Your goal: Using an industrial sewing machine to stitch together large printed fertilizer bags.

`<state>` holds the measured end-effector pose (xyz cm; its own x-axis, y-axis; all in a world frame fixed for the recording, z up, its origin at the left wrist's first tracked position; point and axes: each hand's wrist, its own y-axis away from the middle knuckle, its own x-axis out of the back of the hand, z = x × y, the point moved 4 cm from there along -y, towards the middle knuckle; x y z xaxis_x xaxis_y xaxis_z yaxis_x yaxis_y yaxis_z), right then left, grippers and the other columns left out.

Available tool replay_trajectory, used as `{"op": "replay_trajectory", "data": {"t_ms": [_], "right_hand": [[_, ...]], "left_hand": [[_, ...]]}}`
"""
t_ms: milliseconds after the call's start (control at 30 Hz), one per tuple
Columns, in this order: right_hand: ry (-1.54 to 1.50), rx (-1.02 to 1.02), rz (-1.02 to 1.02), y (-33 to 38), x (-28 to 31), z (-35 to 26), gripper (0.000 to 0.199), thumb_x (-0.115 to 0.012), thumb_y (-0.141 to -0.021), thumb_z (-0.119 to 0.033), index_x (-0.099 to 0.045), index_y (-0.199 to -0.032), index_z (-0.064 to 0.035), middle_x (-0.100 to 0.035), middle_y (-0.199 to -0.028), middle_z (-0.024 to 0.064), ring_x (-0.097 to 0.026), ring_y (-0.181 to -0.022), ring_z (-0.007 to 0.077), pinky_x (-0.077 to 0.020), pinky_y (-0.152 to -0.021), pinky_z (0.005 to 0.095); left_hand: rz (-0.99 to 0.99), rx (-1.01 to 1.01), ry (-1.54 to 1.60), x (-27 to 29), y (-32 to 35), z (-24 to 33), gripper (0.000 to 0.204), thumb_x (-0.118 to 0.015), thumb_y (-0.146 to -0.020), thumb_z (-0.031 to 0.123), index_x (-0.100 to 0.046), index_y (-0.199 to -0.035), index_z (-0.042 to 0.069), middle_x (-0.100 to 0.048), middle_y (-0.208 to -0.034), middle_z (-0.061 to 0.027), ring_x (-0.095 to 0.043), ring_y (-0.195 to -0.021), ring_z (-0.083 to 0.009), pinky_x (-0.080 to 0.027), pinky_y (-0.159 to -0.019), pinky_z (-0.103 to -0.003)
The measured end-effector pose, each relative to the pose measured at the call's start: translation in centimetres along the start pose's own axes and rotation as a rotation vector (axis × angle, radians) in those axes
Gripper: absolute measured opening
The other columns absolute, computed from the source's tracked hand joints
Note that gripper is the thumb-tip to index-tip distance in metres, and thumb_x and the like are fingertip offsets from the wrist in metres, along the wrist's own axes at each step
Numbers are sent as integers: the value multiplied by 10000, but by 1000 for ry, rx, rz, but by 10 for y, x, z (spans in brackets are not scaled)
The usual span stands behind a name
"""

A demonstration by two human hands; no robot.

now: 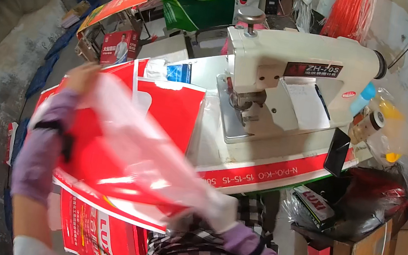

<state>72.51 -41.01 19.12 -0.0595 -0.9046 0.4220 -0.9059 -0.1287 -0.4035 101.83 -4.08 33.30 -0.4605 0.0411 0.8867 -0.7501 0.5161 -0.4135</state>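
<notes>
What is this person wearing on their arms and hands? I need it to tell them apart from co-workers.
Both forearms wear loose lilac sleeve covers with dark bands. The right hand looks covered by a white glove. The left hand is too motion-blurred to tell whether it is gloved.

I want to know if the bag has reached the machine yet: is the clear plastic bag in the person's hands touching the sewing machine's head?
Apart. In the head view the clear plastic bag, blurred, lies left of the sewing machine, with bare table between them.
</notes>
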Motion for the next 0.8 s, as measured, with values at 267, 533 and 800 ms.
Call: {"op": "replay_trajectory", "data": {"t_ms": [267, 533, 800], "right_hand": [[44, -508, 340, 146, 65, 49, 383, -563, -853, -91, -604, -1234, -77, -687, -884, 147, -688, -765, 263, -525, -703, 322], [128, -500, 57, 163, 59, 112, 345, -620, -808, -121, -668, -1150, -139, -672, -794, 137, -656, -665, 257, -516, -616, 330], [-192, -742, -110, 185, 77, 67, 294, -653, -828, -219, -674, -1081, -73, -683, -1007, 162, -680, -916, 271, -521, -810, 327]], "left_hand": [[-219, -201, 872, -161, -99, 227, 233, -574, -645, -64, -699, -776, 84, -685, -848, -93, -671, -795, -268, -544, -713, -336], [58, -451, 639, -164, -85, 270, 251, -626, -696, -8, -713, -862, 159, -689, -903, -44, -667, -782, -272, -554, -687, -360], [-417, -497, 310, -165, -100, 260, 253, -632, -781, 211, -711, -997, 315, -672, -784, -71, -664, -764, -288, -538, -664, -427]]}}
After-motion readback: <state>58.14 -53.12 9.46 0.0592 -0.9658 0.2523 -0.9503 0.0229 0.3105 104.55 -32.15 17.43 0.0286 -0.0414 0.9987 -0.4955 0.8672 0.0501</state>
